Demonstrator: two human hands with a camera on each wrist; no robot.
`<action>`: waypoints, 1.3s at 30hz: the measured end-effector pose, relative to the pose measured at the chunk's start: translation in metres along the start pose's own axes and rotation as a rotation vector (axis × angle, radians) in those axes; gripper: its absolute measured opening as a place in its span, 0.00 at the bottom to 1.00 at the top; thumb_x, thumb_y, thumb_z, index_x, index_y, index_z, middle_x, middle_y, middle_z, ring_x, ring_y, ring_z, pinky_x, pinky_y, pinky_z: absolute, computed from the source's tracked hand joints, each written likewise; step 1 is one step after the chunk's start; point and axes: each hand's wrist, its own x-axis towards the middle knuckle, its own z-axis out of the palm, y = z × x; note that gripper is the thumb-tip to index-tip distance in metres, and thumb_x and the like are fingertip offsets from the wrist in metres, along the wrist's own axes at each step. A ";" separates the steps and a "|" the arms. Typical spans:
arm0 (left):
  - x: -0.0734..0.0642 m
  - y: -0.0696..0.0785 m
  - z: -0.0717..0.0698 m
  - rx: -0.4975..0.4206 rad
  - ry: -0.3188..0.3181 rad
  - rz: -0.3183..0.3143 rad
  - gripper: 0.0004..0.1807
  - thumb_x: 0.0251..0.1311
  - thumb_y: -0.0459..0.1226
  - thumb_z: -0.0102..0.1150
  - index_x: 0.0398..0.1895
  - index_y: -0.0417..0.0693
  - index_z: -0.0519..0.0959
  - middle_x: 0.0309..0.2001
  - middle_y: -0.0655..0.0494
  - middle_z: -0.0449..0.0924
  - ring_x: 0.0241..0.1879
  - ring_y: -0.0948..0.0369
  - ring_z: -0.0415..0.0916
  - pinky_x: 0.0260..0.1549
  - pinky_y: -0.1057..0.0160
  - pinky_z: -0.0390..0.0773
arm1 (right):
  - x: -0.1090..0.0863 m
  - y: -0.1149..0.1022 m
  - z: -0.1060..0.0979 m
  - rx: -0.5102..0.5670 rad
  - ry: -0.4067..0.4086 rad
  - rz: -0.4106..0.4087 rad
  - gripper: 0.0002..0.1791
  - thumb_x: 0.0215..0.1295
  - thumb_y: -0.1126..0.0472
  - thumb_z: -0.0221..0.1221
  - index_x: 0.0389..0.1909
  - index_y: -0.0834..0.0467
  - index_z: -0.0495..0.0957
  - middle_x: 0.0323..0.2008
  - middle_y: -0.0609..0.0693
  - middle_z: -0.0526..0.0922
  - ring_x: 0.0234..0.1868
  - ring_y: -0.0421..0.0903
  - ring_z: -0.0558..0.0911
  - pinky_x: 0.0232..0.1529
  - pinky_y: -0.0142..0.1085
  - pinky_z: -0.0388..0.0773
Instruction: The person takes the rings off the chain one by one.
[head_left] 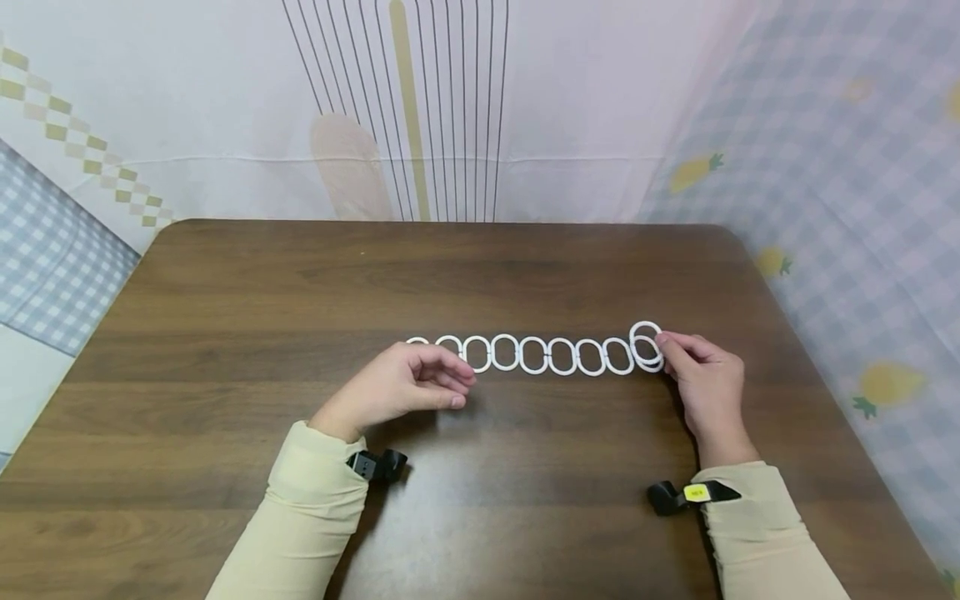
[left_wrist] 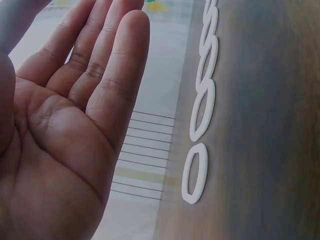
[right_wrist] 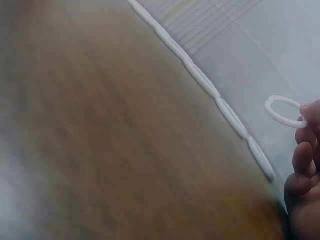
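A row of white oval rings (head_left: 533, 372) runs from left to right on the brown wooden table, lying edge to edge or close together. My right hand (head_left: 708, 383) pinches one more white ring (right_wrist: 284, 121) between thumb and fingertips. In the right wrist view this ring is held up off the table; in the head view it overlaps the right end of the row. My left hand (head_left: 401, 383) hovers near the left part of the row with loosely bent fingers and nothing in it. It hides some rings there in the head view. A ring (left_wrist: 202, 172) beside its palm lies slightly apart from its neighbour.
The wooden table (head_left: 225, 400) has rounded far corners. A white patterned cloth (head_left: 585, 100) hangs behind it, and a blue checked cloth with pineapples (head_left: 847, 250) hangs along the right side. Each sleeve carries a small black wrist device (head_left: 378, 465).
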 end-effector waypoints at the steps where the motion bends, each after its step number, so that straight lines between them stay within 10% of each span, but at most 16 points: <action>1: 0.000 0.000 0.000 0.009 0.001 -0.001 0.16 0.57 0.31 0.71 0.49 0.37 0.82 0.46 0.40 0.85 0.47 0.53 0.85 0.47 0.62 0.83 | 0.001 0.000 -0.002 -0.001 0.004 0.014 0.05 0.56 0.69 0.72 0.34 0.66 0.88 0.21 0.46 0.81 0.20 0.39 0.74 0.22 0.24 0.74; 16: 0.000 -0.004 -0.001 0.067 0.009 0.003 0.16 0.58 0.33 0.71 0.49 0.40 0.83 0.45 0.44 0.86 0.47 0.57 0.85 0.47 0.62 0.83 | 0.009 0.006 -0.021 -0.382 -0.004 0.048 0.10 0.60 0.55 0.71 0.36 0.58 0.90 0.20 0.42 0.79 0.25 0.40 0.74 0.23 0.25 0.73; 39: 0.000 -0.003 -0.003 0.080 0.024 0.006 0.15 0.59 0.33 0.71 0.49 0.40 0.83 0.45 0.44 0.86 0.46 0.59 0.84 0.48 0.62 0.82 | 0.021 0.005 -0.030 -0.491 0.031 0.062 0.17 0.64 0.52 0.68 0.43 0.63 0.88 0.18 0.34 0.79 0.23 0.35 0.75 0.24 0.24 0.72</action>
